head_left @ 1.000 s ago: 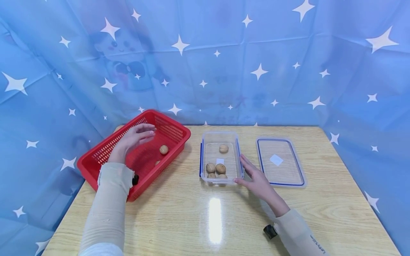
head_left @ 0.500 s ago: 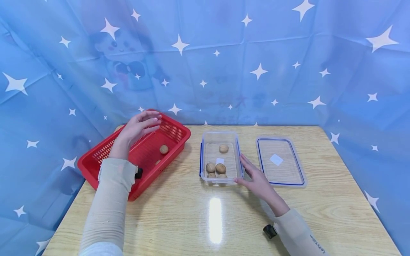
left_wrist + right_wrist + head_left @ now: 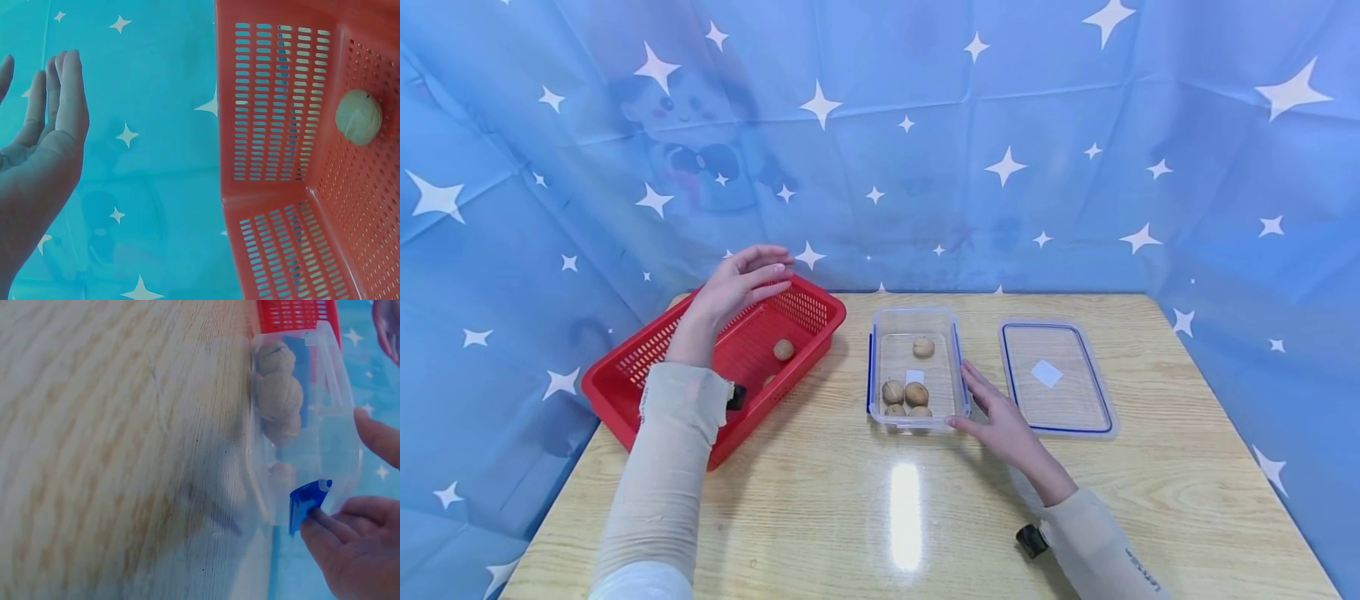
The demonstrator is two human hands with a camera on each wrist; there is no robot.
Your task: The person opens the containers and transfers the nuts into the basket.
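Above the red plastic basket (image 3: 820,329), my left hand (image 3: 730,292) is raised with fingers extended; the left wrist view shows no object in its palm (image 3: 47,156). A walnut (image 3: 783,350) lies on the basket floor, and part of another small thing (image 3: 768,380) shows behind the near wall. Mid-table stands a lidless clear food container (image 3: 891,346) holding several walnuts (image 3: 917,394). My right hand (image 3: 1006,429) holds its near right corner, thumb at the front and fingers along the right side. In the right wrist view, fingertips touch the blue latch (image 3: 307,503).
A clear lid (image 3: 1060,400) with a blue seal lies flat right of the container. The wooden table (image 3: 820,517) ends at a blue star-patterned curtain (image 3: 910,208) behind and at the sides. A black wrist camera (image 3: 1032,541) sits under my right forearm.
My left hand has risen and shifted right and away over the basket, toward its far end. The right hand and the container have stayed in place.
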